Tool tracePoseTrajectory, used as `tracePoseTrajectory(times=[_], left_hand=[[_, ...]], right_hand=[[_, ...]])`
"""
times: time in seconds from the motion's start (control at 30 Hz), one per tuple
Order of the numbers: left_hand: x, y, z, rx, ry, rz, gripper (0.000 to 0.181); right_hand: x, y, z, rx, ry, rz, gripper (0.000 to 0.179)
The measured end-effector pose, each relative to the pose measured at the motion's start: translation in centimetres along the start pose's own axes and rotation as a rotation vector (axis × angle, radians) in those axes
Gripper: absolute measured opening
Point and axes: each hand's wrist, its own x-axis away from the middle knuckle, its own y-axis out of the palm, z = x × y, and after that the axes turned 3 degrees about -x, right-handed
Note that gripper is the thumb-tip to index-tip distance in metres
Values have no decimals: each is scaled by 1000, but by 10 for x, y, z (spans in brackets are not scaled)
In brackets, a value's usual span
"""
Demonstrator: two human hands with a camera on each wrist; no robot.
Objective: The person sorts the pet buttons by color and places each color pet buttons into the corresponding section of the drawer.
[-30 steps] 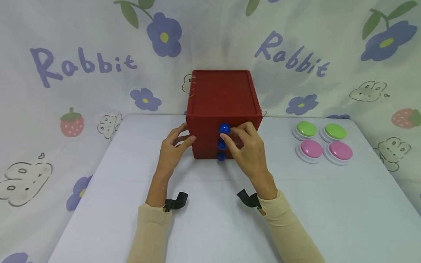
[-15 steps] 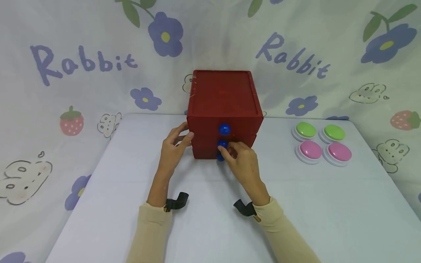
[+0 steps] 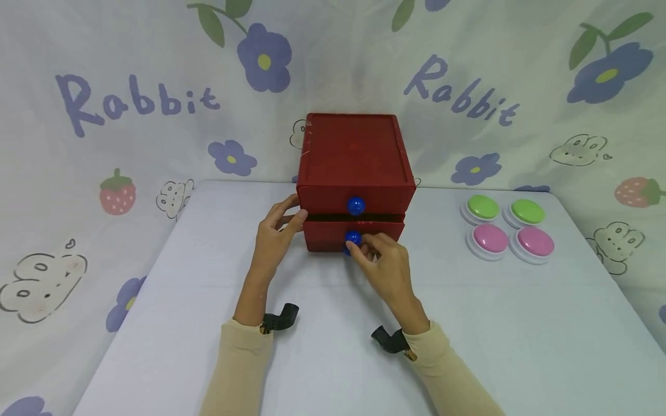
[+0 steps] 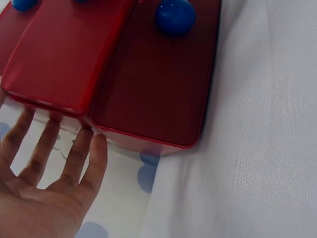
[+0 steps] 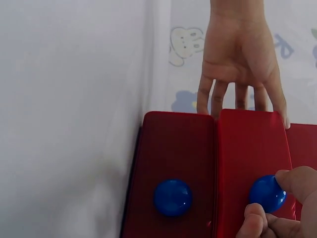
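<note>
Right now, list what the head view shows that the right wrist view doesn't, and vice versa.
Head view only: two green push buttons, two pink push buttons, top of the red drawer cabinet, top blue knob.
Right wrist view only: palm of the left hand, bottom blue knob in full.
Both: right hand pinching middle blue knob, left hand at cabinet's side.

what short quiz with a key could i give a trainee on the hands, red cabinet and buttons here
1. What does the right hand pinch?
A) top knob
B) middle knob
C) bottom knob
2. True or false: the left hand holds a green button.
3. How many pink buttons are on the table?

Key:
1. B
2. False; it touches the red cabinet
3. Two
</note>
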Motion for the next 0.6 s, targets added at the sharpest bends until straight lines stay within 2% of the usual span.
tracePoseTrajectory(times=[0.23, 0.4, 0.6], left_hand=[[2, -1, 3, -27, -17, 0, 50], [2, -1, -1, -55, -32, 6, 51], [0, 1, -4, -44, -40, 12, 52]], right_hand=[[10, -4, -7, -9, 13, -21, 21], [15, -6, -10, -18, -6, -24, 19], [17, -10, -13, -18, -14, -24, 20]])
